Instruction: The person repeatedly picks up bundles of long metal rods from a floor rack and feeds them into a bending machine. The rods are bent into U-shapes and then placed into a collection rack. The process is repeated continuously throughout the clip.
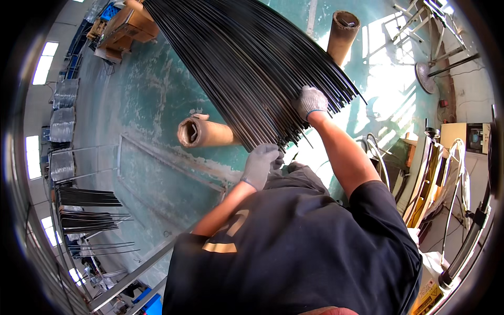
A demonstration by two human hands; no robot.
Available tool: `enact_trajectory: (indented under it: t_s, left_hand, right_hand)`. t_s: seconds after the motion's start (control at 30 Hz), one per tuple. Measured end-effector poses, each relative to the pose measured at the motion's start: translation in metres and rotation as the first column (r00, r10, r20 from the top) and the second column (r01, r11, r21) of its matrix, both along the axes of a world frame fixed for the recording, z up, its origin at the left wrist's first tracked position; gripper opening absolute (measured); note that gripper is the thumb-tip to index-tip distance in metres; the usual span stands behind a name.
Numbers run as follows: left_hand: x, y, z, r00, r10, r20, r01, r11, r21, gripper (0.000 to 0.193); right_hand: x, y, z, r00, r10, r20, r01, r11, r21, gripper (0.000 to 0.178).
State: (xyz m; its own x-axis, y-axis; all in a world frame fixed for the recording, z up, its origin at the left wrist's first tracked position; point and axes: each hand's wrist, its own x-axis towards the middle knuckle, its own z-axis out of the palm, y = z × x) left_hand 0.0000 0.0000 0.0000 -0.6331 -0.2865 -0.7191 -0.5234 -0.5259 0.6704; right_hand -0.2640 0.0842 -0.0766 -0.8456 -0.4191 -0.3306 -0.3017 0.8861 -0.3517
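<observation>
A wide spread of long, thin black rods (252, 68) runs from the upper left toward me, its near ends fanned out unevenly. My right hand (311, 102), in a whitish knit glove, is closed over rods near their right-hand ends; its fingertips are partly hidden. In a similar glove, my left hand (257, 165) is curled at the near left ends of the rods, its fingers bent around some of them. How many rods each hand grips cannot be seen. A few ends stick out between the two hands.
Brown cardboard tubes lie under the rods, one tube (207, 132) at left and another tube (344, 37) at upper right. Cardboard boxes (128, 31) sit at the far left. A rack (89, 210) with more rods stands left; hoses (457, 168) and boards crowd the right.
</observation>
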Motion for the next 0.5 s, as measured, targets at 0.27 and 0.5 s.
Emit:
enact_trajectory:
  t_s: [0.27, 0.5]
  left_hand:
    - [-0.026, -0.028, 0.015, 0.993, -0.034, -0.111, 0.027, 0.998, -0.062, 0.021]
    - [-0.010, -0.038, 0.003, 0.992, -0.057, -0.116, 0.064, 0.996, 0.058, 0.022]
  right_hand:
    - [-0.010, 0.003, 0.038, 0.983, 0.116, 0.143, -0.128, 0.989, 0.077, 0.039]
    - [-0.008, 0.020, 0.024, 0.996, 0.037, 0.080, -0.035, 0.999, -0.016, 0.034]
